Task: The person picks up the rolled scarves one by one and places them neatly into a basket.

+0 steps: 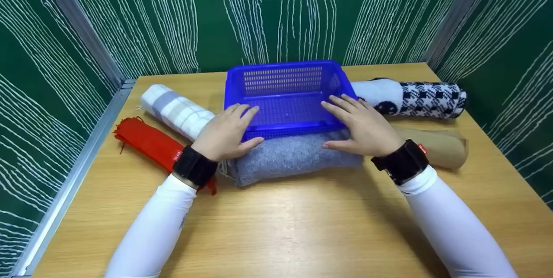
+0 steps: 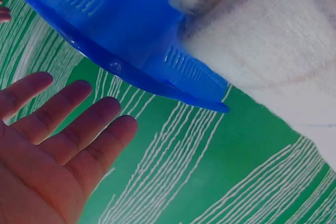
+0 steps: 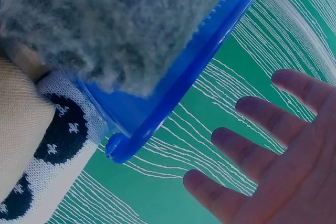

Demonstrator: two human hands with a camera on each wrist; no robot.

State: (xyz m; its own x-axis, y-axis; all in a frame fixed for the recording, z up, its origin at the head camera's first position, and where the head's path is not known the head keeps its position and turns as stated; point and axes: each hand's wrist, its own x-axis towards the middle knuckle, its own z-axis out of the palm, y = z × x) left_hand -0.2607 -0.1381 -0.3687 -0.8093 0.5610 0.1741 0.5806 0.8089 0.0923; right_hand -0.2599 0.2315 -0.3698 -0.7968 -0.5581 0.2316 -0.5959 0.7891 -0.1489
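Note:
A blue plastic basket (image 1: 285, 107) with slotted walls stands at the back of the table, its inside bare. My left hand (image 1: 227, 133) hovers around its near left corner, fingers straight and spread. Over the near right corner is my right hand (image 1: 365, 126), likewise with outstretched fingers. Neither palm holds anything; both wrist views show the left fingers (image 2: 105, 124) and right fingers (image 3: 247, 145) apart from the basket's rim. A grey rolled scarf (image 1: 298, 157) lies just in front of the basket, below both hands.
Left of the basket lie a white plaid roll (image 1: 173, 107) and a red fringed roll (image 1: 149, 142). To the right are a black-and-white patterned roll (image 1: 427, 100) and a tan roll (image 1: 443, 148). Green panels (image 1: 285, 14) with white lines enclose the table (image 1: 302, 234).

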